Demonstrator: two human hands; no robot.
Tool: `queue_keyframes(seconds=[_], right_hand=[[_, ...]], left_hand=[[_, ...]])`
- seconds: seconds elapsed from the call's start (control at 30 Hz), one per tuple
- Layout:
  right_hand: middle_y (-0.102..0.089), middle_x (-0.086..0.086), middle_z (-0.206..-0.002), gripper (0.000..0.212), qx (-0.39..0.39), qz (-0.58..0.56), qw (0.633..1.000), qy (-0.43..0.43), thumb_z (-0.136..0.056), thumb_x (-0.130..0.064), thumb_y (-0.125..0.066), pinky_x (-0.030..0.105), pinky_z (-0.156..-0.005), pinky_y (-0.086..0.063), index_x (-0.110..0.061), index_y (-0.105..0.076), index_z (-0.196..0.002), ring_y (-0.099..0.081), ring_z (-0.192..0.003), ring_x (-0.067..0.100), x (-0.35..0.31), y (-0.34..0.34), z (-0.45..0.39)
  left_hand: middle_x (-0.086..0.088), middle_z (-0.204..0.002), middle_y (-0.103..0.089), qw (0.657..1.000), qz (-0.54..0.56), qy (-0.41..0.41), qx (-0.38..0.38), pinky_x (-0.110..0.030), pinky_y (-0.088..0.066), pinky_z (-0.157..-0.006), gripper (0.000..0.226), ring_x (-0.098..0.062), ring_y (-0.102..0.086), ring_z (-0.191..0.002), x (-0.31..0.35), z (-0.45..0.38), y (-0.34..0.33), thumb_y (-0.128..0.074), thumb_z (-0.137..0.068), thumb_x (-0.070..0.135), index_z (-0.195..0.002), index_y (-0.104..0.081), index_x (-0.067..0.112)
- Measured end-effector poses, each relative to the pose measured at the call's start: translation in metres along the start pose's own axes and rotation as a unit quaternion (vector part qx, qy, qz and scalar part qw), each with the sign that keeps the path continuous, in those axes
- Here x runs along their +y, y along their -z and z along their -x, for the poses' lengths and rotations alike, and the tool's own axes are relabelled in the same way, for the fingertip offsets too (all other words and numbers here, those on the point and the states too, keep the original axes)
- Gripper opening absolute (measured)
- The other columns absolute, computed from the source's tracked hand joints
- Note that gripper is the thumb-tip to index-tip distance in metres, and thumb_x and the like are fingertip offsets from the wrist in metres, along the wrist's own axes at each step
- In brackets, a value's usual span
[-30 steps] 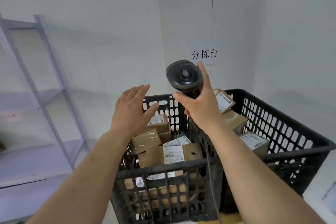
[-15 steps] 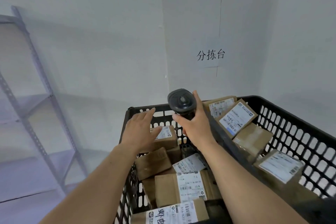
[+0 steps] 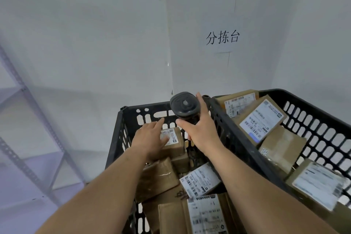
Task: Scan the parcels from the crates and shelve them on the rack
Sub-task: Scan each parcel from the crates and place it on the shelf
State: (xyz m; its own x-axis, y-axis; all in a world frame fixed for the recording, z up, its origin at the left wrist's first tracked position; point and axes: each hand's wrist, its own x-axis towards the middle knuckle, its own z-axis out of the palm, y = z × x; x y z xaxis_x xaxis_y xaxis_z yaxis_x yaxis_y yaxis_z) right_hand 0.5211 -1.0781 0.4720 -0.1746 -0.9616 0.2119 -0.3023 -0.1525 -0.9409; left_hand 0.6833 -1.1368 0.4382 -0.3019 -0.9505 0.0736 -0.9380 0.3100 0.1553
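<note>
Left hand (image 3: 152,138) lying flat on a small brown parcel (image 3: 173,143) at the far end of the left crate (image 3: 121,123), fingers straight and spread over the top face, thumb toward the white label, nothing curled under an edge yet. Palm covering the near-left part of the lid; label corner and right side showing past the fingertips. Long axis running roughly left to right across the crate, short sides facing the crate wall and the scanner. Resting on top of other parcels, slightly raised above the heap, not wedged as far as can be seen.

Right hand (image 3: 201,131) wrapped around the handle of the scanner (image 3: 185,104), thumb and fingers clenched on it, head up and window facing away toward the wall. Just right of the parcel, near but not touching it.

Judged: grasp step of 1 parcel, not yet closed. Left hand plainly the nearer, already in contact; right hand busy with the scanner. Next move likely a curl of fingers over the far long edge and thumb on the near one, then a lift and a turn of the label toward the scanner window. Second crate (image 3: 313,131) on the right also full of parcels; rack (image 3: 28,112) well apart on the left, shelves bare where visible.
</note>
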Motion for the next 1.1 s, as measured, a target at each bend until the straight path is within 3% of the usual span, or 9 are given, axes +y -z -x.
queue_keyframes(seconds=[0.07, 0.17, 0.27, 0.4, 0.67, 0.73, 0.8, 0.9, 1.1], right_hand=[[-0.047, -0.017, -0.136, 0.099, 0.002, 0.005, 1.0, -0.007, -0.085, -0.022, -0.076, 0.005, -0.086, -0.046, -0.039, -0.009, -0.156, -0.055, -0.098, -0.009, 0.012, -0.001, -0.007], [-0.046, -0.015, -0.143, 0.102, 0.006, 0.002, 1.0, -0.02, -0.083, -0.023, -0.078, 0.044, -0.102, -0.05, -0.041, -0.009, -0.155, -0.056, -0.116, 0.01, 0.023, -0.001, -0.015], [-0.048, -0.017, -0.138, 0.103, 0.006, 0.007, 1.0, -0.023, -0.081, -0.025, -0.08, 0.054, -0.098, -0.051, -0.044, -0.009, -0.154, -0.058, -0.102, 0.017, 0.03, -0.001, -0.023], [-0.043, -0.036, -0.109, 0.103, 0.008, 0.006, 0.999, -0.032, -0.082, -0.024, -0.08, 0.052, -0.093, -0.054, -0.044, -0.01, -0.154, -0.057, -0.093, 0.017, 0.038, 0.001, -0.027], [-0.045, -0.036, -0.114, 0.102, 0.005, 0.007, 1.0, -0.016, -0.082, -0.026, -0.079, 0.052, -0.092, -0.055, -0.045, -0.01, -0.154, -0.058, -0.095, 0.015, 0.036, 0.001, -0.02], [-0.048, -0.03, -0.123, 0.101, 0.006, 0.005, 1.0, -0.01, -0.082, -0.025, -0.079, 0.043, -0.092, -0.057, -0.045, -0.011, -0.154, -0.059, -0.092, 0.01, 0.032, 0.001, -0.019], [-0.047, -0.031, -0.119, 0.1, 0.004, 0.003, 1.0, -0.004, -0.083, -0.023, -0.078, 0.03, -0.092, -0.055, -0.043, -0.011, -0.154, -0.059, -0.091, 0.001, 0.026, 0.002, -0.016], [-0.043, -0.036, -0.109, 0.1, 0.001, -0.003, 1.0, 0.006, -0.083, -0.023, -0.077, 0.05, -0.095, -0.054, -0.044, -0.01, -0.154, -0.057, -0.09, 0.013, 0.016, 0.004, -0.011], [-0.045, -0.034, -0.109, 0.099, 0.008, -0.027, 1.0, 0.007, -0.083, -0.023, -0.077, 0.054, -0.096, -0.052, -0.047, -0.011, -0.153, -0.052, -0.08, 0.008, 0.007, 0.006, 0.0]], left_hand=[[-0.003, -0.156, -0.03, 0.999, -0.012, 0.013, -0.034, -0.041, -0.03, -0.111, 0.069, -0.024, -0.027, -0.142, -0.008, -0.012, -0.012, -0.045, -0.098, 0.044, -0.154, -0.013, 0.023], [-0.005, -0.156, -0.027, 0.996, -0.035, 0.032, -0.077, -0.042, -0.03, -0.11, 0.069, -0.025, -0.028, -0.14, -0.017, -0.025, -0.026, -0.044, -0.097, 0.044, -0.154, -0.012, 0.023], [-0.006, -0.155, -0.028, 0.993, -0.056, 0.028, -0.099, -0.044, -0.03, -0.112, 0.075, -0.026, -0.03, -0.139, -0.021, -0.036, -0.038, -0.049, -0.094, 0.049, -0.154, -0.012, 0.024], [-0.005, -0.158, -0.023, 0.992, -0.053, 0.033, -0.113, -0.047, -0.025, -0.115, 0.083, -0.027, -0.026, -0.142, -0.024, -0.044, -0.046, -0.053, -0.09, 0.05, -0.154, -0.007, 0.025], [-0.011, -0.156, -0.02, 0.984, -0.092, 0.055, -0.143, -0.056, -0.008, -0.118, 0.104, -0.031, -0.017, -0.144, -0.023, -0.046, -0.042, -0.063, -0.077, 0.064, -0.154, -0.004, 0.026], [-0.014, -0.154, -0.02, 0.981, -0.14, 0.035, -0.131, -0.056, -0.007, -0.118, 0.108, -0.033, -0.017, -0.143, -0.018, -0.043, -0.035, -0.067, -0.074, 0.064, -0.154, -0.006, 0.024], [-0.014, -0.151, -0.023, 0.978, -0.168, 0.017, -0.119, -0.053, -0.013, -0.118, 0.102, -0.033, -0.02, -0.142, -0.016, -0.039, -0.029, -0.068, -0.075, 0.059, -0.153, -0.012, 0.024], [-0.011, -0.141, -0.033, 0.982, -0.143, 0.012, -0.122, -0.045, -0.032, -0.109, 0.084, -0.029, -0.031, -0.133, -0.02, -0.031, -0.015, -0.069, -0.078, 0.051, -0.147, -0.027, 0.026], [0.0, -0.127, -0.038, 0.986, -0.011, 0.013, -0.168, -0.046, -0.046, -0.097, 0.07, -0.024, -0.042, -0.116, -0.025, -0.024, 0.001, -0.076, -0.07, 0.05, -0.125, -0.034, 0.036]])
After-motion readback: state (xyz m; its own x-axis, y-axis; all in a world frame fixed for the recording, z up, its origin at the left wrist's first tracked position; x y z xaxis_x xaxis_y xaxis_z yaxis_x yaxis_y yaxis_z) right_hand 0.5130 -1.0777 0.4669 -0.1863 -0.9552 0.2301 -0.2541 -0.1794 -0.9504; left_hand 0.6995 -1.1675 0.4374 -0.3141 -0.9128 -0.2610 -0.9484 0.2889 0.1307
